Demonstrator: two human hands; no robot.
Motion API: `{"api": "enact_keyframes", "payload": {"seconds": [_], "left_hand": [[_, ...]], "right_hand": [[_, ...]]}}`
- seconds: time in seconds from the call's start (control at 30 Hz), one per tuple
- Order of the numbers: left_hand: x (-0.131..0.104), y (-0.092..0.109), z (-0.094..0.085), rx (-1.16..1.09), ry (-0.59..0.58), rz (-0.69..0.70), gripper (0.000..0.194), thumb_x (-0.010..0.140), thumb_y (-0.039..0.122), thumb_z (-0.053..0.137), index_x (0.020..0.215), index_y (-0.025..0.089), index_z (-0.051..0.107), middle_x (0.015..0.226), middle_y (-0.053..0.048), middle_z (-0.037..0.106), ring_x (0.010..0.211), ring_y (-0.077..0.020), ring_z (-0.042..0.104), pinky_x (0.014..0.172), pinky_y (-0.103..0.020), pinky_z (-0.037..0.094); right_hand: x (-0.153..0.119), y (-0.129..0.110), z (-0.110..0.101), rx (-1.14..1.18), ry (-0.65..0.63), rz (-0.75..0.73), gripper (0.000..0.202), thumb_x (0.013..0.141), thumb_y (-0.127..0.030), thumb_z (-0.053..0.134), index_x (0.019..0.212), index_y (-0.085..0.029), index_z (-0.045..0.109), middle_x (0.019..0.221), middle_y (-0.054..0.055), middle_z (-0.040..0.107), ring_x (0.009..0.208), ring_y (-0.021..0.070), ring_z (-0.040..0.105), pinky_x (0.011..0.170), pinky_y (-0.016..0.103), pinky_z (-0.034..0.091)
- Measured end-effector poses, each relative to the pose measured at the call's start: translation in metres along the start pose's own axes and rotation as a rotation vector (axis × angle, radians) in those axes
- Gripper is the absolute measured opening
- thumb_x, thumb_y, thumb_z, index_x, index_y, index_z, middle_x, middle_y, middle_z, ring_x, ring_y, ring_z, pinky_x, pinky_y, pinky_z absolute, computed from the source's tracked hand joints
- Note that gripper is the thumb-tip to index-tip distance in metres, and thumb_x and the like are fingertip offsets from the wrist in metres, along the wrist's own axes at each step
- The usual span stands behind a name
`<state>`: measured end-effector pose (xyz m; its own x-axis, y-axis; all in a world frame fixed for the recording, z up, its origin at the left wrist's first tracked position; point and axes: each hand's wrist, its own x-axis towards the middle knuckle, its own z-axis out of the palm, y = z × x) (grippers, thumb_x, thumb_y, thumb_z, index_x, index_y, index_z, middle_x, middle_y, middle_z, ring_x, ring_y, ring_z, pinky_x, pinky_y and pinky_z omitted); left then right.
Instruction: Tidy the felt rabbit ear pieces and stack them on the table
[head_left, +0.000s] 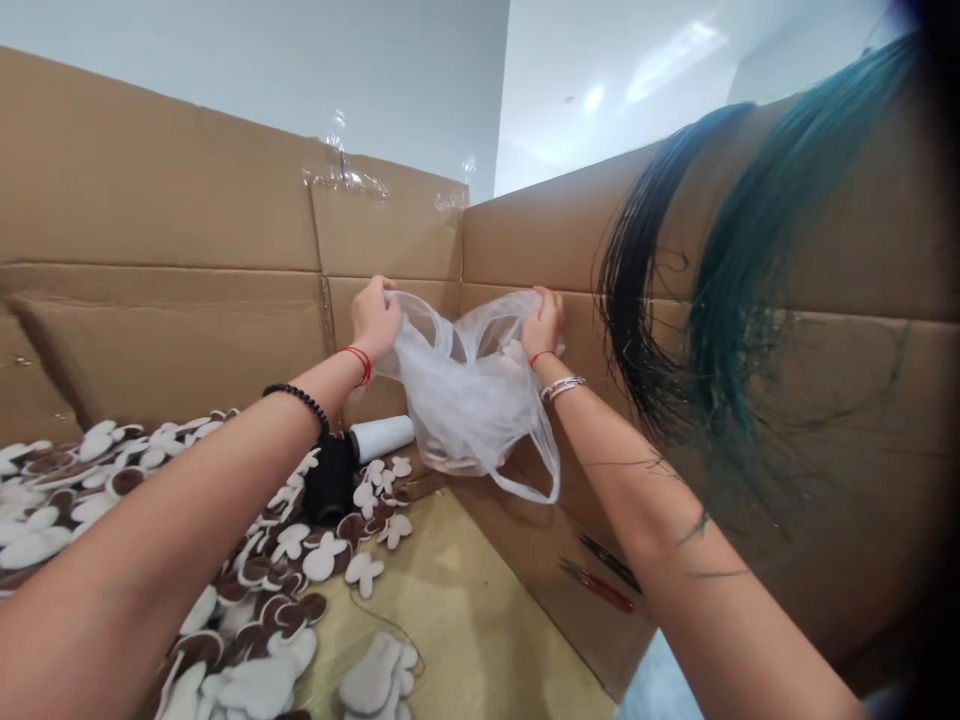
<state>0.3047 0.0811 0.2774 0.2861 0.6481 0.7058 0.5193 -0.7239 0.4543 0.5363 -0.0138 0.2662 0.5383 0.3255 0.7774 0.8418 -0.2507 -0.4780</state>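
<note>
A translucent white plastic bag (469, 400) hangs between my hands in the corner of the cardboard walls. My left hand (376, 318) grips its upper left edge with closed fingers. On the other side, my right hand (543, 322) is closed on the bag's upper right edge. One loop handle dangles at the lower right of the bag. Some pale shapes show through the plastic, but I cannot make out what they are. Just left of the bag, a white thread cone (382, 438) lies beside a black thread cone (330, 480).
Many white and brown rabbit-shaped felt pieces (270, 590) are heaped at the left. A small stack of pale pieces (379, 675) sits at the front on the yellowish surface (465, 610). Red-handled snips (600, 588) and a black tool (606, 560) lie at the right. Cardboard walls (165, 200) rise behind.
</note>
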Motion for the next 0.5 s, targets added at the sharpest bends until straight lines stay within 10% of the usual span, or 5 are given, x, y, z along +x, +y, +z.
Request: {"api": "enact_keyframes", "payload": {"seconds": [0.27,0.4,0.5], "left_hand": [[-0.059,-0.033,0.015,0.193,-0.599,0.118,0.033,0.049,0.026,0.082,0.073,0.014,0.063,0.080,-0.008,0.065,0.091,-0.0302,0.058,0.082,-0.038,0.046],[-0.111,-0.024,0.034,0.113,-0.659,0.429,0.021,0.077,0.021,0.059,0.098,0.018,0.061,0.117,-0.013,0.056,0.118,-0.0328,0.044,0.101,-0.048,0.032],[-0.149,-0.019,0.057,0.022,-0.855,0.513,0.017,0.084,0.020,0.046,0.080,0.019,0.062,0.092,-0.009,0.064,0.094,-0.0270,0.059,0.090,-0.040,0.043]], "right_hand": [[-0.058,0.024,-0.012,-0.238,-0.466,-0.085,0.039,0.067,0.002,0.056,0.105,0.000,0.057,0.108,0.024,0.056,0.102,0.0304,0.050,0.086,0.039,0.040],[-0.117,0.032,-0.033,-0.168,-0.671,-0.349,0.030,0.078,-0.003,0.046,0.105,-0.010,0.059,0.122,0.018,0.051,0.114,0.0263,0.043,0.097,0.036,0.033],[-0.162,0.047,-0.035,-0.110,-0.937,-0.387,0.020,0.083,-0.010,0.046,0.080,-0.012,0.065,0.089,0.012,0.065,0.087,0.0199,0.057,0.084,0.029,0.042]]}}
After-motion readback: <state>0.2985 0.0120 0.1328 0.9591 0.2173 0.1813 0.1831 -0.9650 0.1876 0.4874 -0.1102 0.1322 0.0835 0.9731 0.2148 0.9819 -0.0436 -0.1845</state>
